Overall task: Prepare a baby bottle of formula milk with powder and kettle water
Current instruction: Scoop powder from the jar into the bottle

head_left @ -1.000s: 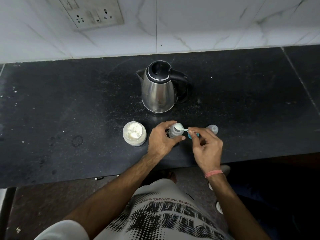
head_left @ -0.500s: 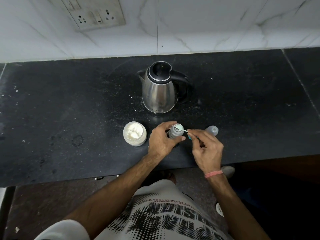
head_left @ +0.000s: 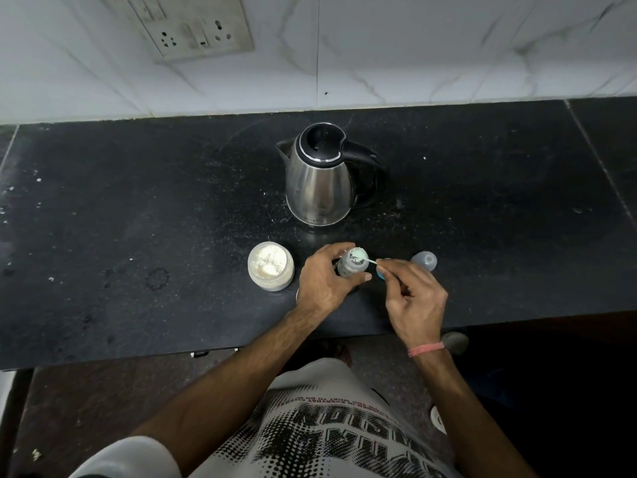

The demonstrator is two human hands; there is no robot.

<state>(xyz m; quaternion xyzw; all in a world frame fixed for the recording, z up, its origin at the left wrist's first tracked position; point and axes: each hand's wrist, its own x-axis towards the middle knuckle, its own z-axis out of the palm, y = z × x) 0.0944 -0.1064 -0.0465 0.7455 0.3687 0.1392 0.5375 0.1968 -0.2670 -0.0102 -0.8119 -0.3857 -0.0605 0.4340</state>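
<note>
Bottle (head_left: pixel 349 267) lower body hidden by left hand (head_left: pixel 322 284); socket plate (head_left: pixel 193 25) cut by top edge.

Your one head camera looks steeply down from close above your left hand (head_left: pixel 322 282) and right hand (head_left: pixel 413 301), with the wall beyond them.

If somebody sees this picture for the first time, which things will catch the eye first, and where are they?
The steel kettle stands upright at the middle of the black counter. In front of it, the left hand grips a small baby bottle while the right hand pinches a scoop over its mouth. Left of the hands sits an open jar of white powder.
</note>
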